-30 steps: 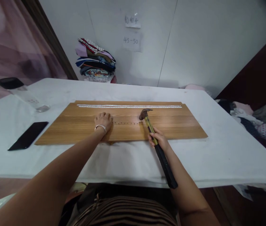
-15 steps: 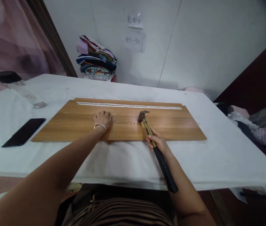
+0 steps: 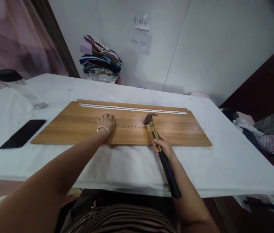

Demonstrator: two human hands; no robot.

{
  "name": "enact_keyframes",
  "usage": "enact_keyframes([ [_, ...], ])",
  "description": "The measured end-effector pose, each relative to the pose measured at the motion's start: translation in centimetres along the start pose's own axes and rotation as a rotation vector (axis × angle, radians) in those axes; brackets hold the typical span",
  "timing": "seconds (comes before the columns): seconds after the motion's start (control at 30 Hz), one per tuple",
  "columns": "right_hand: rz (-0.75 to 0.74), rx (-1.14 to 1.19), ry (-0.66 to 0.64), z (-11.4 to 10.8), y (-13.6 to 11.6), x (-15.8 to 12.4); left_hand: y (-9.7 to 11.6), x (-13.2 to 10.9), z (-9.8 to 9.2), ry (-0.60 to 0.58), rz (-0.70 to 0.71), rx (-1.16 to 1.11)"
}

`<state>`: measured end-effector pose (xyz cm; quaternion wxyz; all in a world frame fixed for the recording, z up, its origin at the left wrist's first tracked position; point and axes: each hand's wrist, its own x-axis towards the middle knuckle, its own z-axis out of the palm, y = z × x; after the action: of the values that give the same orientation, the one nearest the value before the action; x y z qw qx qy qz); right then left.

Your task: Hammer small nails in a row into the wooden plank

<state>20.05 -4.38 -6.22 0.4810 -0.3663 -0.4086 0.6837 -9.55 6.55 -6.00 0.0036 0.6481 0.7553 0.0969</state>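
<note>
My right hand (image 3: pixel 163 145) is closed around the handle of a claw hammer (image 3: pixel 154 129), whose black grip end points down toward me. The rusty hammer head is at the right end of a row of small nails (image 3: pixel 128 126) standing in a wooden board (image 3: pixel 180 131). Whether the head touches the last nail, I cannot tell. On the board left of the row rests my left hand (image 3: pixel 106 123), palm down with fingers a little apart and a bracelet at its wrist. Two white measuring strips (image 3: pixel 132 108) run along the board's far side.
The board lies on a table with a white cloth (image 3: pixel 224 168). Left of it are a black phone (image 3: pixel 22 133) and a clear bottle with a black lid (image 3: pixel 26 92). Folded clothes (image 3: pixel 101 61) are stacked at the back, against a wall bearing paper notes (image 3: pixel 140 43).
The hammer head has shifted slightly to the right, off the end of the nail row. My left hand keeps its place on the board. The view has tilted a little.
</note>
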Motion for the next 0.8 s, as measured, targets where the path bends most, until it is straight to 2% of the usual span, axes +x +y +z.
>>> enact_keyframes([
  [0.5,0.036,-0.060,-0.034,0.22,-0.16,-0.23,-0.08,0.05,0.07,-0.011,0.006,0.029],
  [0.8,0.033,-0.066,-0.009,0.30,-0.19,-0.22,-0.08,0.01,0.08,-0.002,0.001,0.035],
])
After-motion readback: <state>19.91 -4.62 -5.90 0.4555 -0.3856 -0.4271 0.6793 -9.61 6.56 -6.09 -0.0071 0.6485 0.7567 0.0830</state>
